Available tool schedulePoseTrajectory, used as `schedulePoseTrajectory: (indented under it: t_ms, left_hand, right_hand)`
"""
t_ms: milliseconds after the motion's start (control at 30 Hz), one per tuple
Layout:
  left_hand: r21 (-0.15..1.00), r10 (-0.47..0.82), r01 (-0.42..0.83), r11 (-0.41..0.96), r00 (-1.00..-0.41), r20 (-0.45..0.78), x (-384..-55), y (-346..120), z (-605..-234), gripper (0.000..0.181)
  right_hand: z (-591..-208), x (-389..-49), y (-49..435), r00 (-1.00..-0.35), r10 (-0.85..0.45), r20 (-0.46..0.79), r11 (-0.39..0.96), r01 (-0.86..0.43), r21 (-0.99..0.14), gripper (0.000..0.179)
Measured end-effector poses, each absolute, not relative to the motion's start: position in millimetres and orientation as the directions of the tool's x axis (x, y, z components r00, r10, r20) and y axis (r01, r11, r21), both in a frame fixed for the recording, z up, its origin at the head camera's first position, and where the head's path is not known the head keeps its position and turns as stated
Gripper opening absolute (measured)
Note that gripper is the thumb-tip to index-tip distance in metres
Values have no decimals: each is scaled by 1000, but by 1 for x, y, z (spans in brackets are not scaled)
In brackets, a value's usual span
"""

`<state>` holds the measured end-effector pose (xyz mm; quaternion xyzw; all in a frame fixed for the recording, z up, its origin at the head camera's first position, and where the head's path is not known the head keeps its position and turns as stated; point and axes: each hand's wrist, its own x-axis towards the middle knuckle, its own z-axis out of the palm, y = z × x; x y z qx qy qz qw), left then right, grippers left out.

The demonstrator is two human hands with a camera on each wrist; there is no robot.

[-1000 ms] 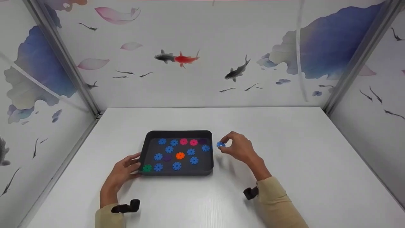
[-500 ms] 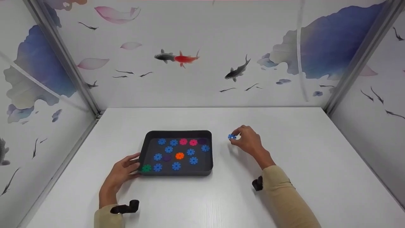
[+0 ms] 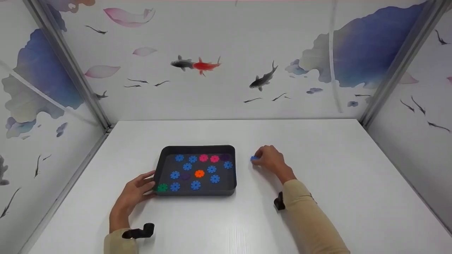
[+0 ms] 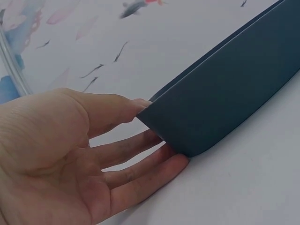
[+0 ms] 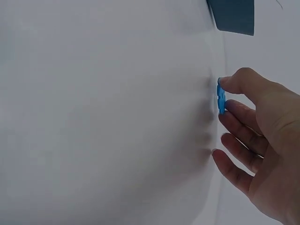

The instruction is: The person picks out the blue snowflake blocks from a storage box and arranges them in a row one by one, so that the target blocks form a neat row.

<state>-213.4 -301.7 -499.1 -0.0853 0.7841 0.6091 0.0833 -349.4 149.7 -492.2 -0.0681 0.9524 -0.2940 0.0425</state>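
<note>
Blue gear disc (image 3: 253, 158) pinched between thumb and fingertips of the right hand (image 3: 269, 159), low over the white table (image 3: 317, 176), just right of the black tray (image 3: 160, 162). Tray holds blue, pink, orange, purple and green discs. Left hand (image 3: 134, 193), fingers spread straight, rests against the tray's near-left corner

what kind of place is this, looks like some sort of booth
Most likely a small staged recording booth, not a home or workshop: a bare white table boxed in by panels printed with fish and lotus on metal framing, holding only a black tray of coloured gear discs.
</note>
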Motion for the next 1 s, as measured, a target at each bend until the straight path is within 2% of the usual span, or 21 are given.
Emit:
schedulePoseTrajectory:
  t_ms: [233, 567, 1000]
  left_hand:
    - [946, -30, -229, 231, -973, -229, -214, -303, -499, 56]
    - [944, -40, -237, 228, -971, -234, -212, -304, -501, 55]
    - [949, -27, -222, 223, -975, -222, -212, -303, -502, 55]
  right_hand:
    - [-493, -352, 147, -989, -140, -52, 803, -83, -591, 31]
    - [-487, -352, 149, -982, -183, -40, 795, -124, -594, 39]
    - [-446, -331, 112, -912, -367, 181, 721, -402, -565, 34]
